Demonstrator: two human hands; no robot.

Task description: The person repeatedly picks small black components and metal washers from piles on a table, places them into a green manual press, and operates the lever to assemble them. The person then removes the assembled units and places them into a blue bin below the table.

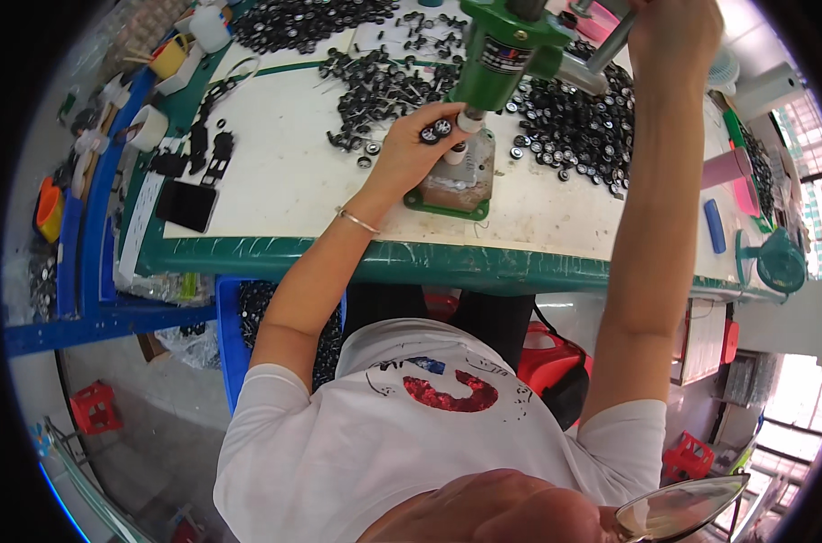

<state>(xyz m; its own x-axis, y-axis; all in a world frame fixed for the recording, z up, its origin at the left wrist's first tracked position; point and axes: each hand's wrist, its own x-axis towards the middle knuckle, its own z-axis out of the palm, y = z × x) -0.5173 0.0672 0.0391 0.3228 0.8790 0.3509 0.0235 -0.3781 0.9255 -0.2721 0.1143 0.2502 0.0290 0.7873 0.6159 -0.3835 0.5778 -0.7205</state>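
A green hand press (506, 50) stands on the white bench top, its base (447, 195) near the front edge. My left hand (411, 149) holds a pair of small black wheels (436, 131) right beside the press's white ram tip (470, 120). My right hand (673, 32) is raised and closed around the press's grey lever handle (610, 45). Piles of small black wheels on axles (384, 86) lie left of the press, and a larger heap of loose black wheels (574, 127) lies to its right.
Black plastic parts (186, 204) lie at the bench's left. A blue bin (234, 344) of wheels sits below the green bench edge (411, 262). A pink box (727, 167), a blue item (714, 226) and a teal fan (777, 262) are at the right. Red stools (94, 407) stand on the floor.
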